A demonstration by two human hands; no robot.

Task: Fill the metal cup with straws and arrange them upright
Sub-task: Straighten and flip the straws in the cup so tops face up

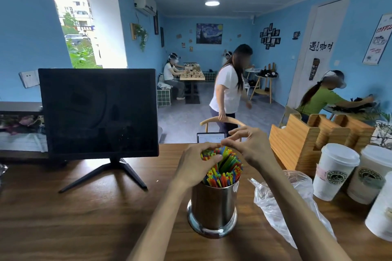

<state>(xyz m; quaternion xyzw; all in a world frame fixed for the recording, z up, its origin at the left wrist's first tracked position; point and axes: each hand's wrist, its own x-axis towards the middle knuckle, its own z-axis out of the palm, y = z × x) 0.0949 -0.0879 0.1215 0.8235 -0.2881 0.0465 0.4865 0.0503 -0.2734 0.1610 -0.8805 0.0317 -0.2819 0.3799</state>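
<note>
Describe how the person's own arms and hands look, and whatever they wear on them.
Both forearms are bare as far as the frame shows, with no sleeves in view. The left hand and right hand wear no gloves. No rings, watch or bracelets are visible.

Both bare forearms reached forward and converged; the left hand (196,165) curled its fingers inward, gripping, while the right hand (250,147) arched opposite, thumb and forefinger pinched, other fingers raised.
</note>
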